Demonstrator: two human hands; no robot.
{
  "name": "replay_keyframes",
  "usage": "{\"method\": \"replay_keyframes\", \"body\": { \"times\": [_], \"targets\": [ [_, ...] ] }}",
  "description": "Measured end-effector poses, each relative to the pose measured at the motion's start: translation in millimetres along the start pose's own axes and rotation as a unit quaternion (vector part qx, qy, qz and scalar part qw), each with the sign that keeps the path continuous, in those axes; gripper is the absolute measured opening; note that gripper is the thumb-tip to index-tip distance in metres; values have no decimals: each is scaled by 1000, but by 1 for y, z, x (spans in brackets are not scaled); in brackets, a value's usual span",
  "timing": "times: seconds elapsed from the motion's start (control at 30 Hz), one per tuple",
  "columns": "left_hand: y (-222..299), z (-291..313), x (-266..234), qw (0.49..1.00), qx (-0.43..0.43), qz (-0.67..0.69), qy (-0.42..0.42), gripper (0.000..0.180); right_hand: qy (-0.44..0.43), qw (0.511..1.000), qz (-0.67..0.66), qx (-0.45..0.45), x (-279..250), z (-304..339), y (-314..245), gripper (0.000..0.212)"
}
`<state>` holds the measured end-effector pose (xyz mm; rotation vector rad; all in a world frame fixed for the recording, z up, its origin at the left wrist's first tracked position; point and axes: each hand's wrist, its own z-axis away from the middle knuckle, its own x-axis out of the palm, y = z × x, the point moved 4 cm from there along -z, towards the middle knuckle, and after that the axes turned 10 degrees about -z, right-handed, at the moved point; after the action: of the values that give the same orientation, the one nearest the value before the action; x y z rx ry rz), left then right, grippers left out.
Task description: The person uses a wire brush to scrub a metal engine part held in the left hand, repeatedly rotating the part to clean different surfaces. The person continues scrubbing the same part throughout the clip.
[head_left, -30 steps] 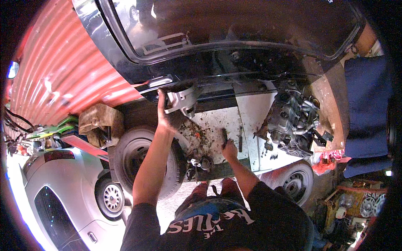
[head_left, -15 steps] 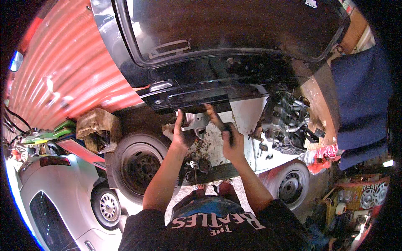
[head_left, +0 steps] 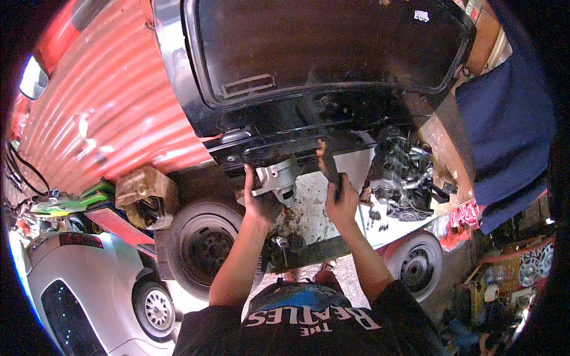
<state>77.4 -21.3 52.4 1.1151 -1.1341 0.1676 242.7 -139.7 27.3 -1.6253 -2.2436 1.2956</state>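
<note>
My left hand [head_left: 258,204] is closed around the side of a silver cast-metal part [head_left: 279,180], its thumb upright along the edge. This part has a flange on its left and a short dark stub at its lower end. In my right hand [head_left: 342,203] is a slim dark tool [head_left: 326,163] with an orange-brown tip, pointing up and away from me. Its exact kind is not clear. The tool stands to the right of the metal part, apart from it. Both are held above a dirty white work surface [head_left: 314,196].
An engine assembly [head_left: 404,172] lies on the right of the surface. A black car tailgate with glass [head_left: 326,53] rises beyond. Two wheels [head_left: 209,240] [head_left: 414,267] stand near me, left and right. A grubby box [head_left: 145,193] and a silver car [head_left: 89,279] are at left.
The tool in my right hand has moved right, away from the metal part. The metal part has tilted in my left hand and sits slightly lower. The whole view has shifted a little.
</note>
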Motion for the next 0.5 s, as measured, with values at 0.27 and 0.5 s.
{"method": "replay_keyframes", "body": {
  "times": [0.27,0.5],
  "targets": [
    [16,4,-1,998,34,40,-41,69,-121,978,-131,108,-5,21,-54,27],
    [17,13,-1,998,3,6,-59,75,-91,986,-125,57,5,51,-94,31]
  ]
}}
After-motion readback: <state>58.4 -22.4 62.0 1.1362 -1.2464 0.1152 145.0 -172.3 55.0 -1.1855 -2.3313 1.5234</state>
